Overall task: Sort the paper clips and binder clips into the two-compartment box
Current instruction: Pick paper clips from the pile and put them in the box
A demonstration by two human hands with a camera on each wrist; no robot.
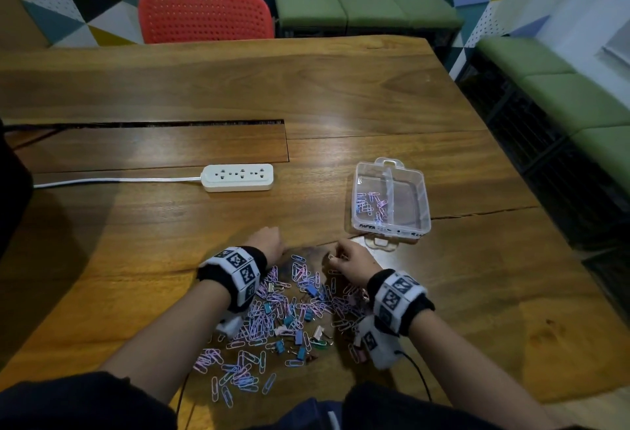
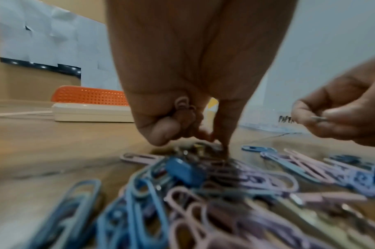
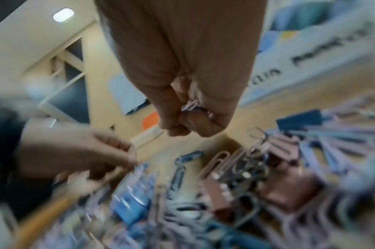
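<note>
A heap of pink and blue paper clips [image 1: 272, 313] mixed with small binder clips [image 1: 311, 290] lies on the wooden table [image 1: 170, 231] in front of me. My left hand [image 1: 271, 242] sits at the heap's far left edge, its curled fingers [image 2: 160, 129] holding pink paper clips [image 2: 183, 105] in the palm. My right hand [image 1: 347, 259] hovers over the heap's far right side, its curled fingers pinching pink paper clips [image 3: 190, 105]. The clear two-compartment box [image 1: 422, 197] stands beyond my right hand, with paper clips [image 1: 370, 206] in its left compartment.
A white power strip [image 1: 238, 177] with its cord lies to the far left of the box. A red chair [image 1: 204, 15] stands behind the table's far edge, and green benches [image 1: 364, 8] line the walls. A long slot [image 1: 146, 124] cuts the tabletop.
</note>
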